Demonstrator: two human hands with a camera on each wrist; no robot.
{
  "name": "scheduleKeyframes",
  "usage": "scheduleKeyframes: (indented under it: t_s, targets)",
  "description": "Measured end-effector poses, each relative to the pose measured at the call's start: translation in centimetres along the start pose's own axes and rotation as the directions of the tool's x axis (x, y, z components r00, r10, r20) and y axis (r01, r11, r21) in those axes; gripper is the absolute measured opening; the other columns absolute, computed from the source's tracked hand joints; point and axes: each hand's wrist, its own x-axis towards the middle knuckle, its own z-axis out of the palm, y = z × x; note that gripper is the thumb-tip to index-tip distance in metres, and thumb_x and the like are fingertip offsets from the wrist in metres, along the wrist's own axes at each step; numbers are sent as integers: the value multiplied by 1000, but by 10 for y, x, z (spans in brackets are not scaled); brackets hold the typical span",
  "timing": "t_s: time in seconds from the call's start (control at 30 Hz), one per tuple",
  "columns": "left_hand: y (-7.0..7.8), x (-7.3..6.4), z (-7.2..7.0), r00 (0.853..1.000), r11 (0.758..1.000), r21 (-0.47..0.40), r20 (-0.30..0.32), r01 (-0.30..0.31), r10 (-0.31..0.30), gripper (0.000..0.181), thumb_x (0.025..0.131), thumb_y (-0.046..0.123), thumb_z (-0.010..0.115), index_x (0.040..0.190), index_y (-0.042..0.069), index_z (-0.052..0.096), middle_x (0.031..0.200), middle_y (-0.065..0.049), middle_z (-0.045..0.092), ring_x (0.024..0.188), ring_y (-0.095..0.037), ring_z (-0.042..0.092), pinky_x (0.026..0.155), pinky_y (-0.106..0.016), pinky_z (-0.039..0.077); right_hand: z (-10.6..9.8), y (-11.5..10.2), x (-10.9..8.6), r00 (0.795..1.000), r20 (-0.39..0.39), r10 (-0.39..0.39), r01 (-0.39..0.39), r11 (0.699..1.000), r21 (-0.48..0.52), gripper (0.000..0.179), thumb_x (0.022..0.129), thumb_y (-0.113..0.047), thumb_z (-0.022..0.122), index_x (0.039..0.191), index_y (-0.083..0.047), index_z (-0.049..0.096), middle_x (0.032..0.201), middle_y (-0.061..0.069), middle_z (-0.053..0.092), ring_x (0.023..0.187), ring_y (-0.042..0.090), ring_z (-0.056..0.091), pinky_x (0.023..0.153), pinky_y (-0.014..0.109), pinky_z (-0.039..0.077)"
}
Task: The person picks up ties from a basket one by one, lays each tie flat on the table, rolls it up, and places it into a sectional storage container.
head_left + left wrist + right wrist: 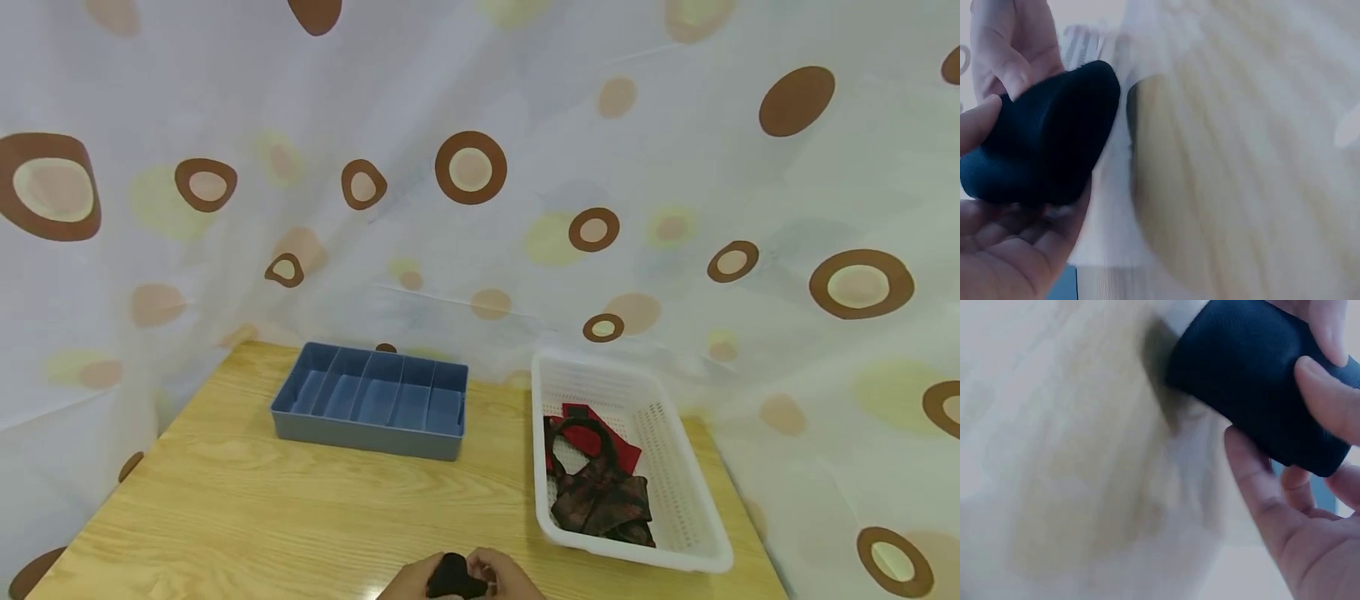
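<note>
Both hands hold a rolled piece of black fabric (pixel 453 577) between them at the bottom edge of the head view. My left hand (pixel 408 581) grips it from the left, and its thumb presses the cloth in the left wrist view. From the other side my right hand (pixel 512 577) pinches the roll, thumb (pixel 1329 397) on top and fingers beneath. In the right wrist view the black fabric (pixel 1247 369) forms a short, wide tube. Its far end looks dark and hollow in the left wrist view. Parts of both hands are cut off by the frame.
A blue divided tray (pixel 367 438) stands at the back left of the wooden table (pixel 247 517). To the right, a white plastic basket (pixel 693 477) holds dark patterned fabric (pixel 600 500) and red cloth (pixel 618 442). A spotted curtain (pixel 465 258) hangs behind the table.
</note>
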Motion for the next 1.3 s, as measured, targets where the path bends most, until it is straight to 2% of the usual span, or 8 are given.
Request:
scheduleKeyframes:
  t_s: [0.17,0.33,0.47,0.57,0.7,0.9,1.13,1.3]
  targets:
    - [11,1,-19,1000,990,-142,16,11,-9,57,92,33,58,132,-4,43,117,-23,60,98,-20,64,77,-28,52,3,-25,7,998,-58,18,-26,988,-152,34,82,-11,72,110,0,55,105,9,57,87,13,56,67,25,48]
    - [20,2,-34,999,968,-252,35,5,4,77,95,28,54,147,1,3,113,-29,60,93,-32,67,77,-36,55,1,-54,19,998,-57,24,-42,936,-350,41,83,-11,70,121,-3,56,117,15,61,96,28,61,75,34,52]
    - [28,6,-44,998,960,-279,-59,12,-30,91,94,30,56,146,7,-15,121,-35,54,105,-42,61,85,-42,53,1,-73,30,994,-86,-64,21,903,-428,39,83,-14,70,118,-2,58,115,14,63,100,27,62,83,37,52]
    - [32,8,-50,985,963,-266,-152,37,-80,89,93,34,57,147,8,-10,131,-35,45,117,-46,52,93,-48,48,-7,-88,41,986,-120,-112,44,884,-466,44,80,-13,72,119,1,56,114,17,62,99,29,62,82,39,51]
    - [33,8,-52,968,988,-138,-226,75,-105,71,97,35,48,146,3,8,131,-31,42,117,-44,49,94,-54,43,-35,-108,63,965,-210,-157,32,865,-501,53,77,-10,72,123,6,51,116,22,60,99,33,60,81,43,51]
    - [30,2,-49,965,986,-109,-218,125,-146,64,98,36,45,141,-5,22,127,-30,45,114,-45,49,89,-59,44,-87,-128,113,901,-386,-198,-53,833,-551,52,82,-9,70,127,3,48,122,23,57,108,37,57,89,47,48]
    - [24,-2,-41,978,990,-90,-170,105,-119,58,99,29,44,138,-9,25,122,-31,48,110,-45,52,88,-60,45,-92,-120,157,926,-376,-22,-217,784,-582,53,84,-10,69,131,2,47,131,21,53,118,36,53,97,49,44]
    - [22,-4,-41,980,992,-86,-168,95,-108,56,100,28,44,137,-10,25,120,-30,48,109,-42,52,89,-59,45,-86,-111,176,906,-419,64,-328,733,-596,40,81,-11,73,118,-5,60,123,14,60,114,34,55,102,59,31]
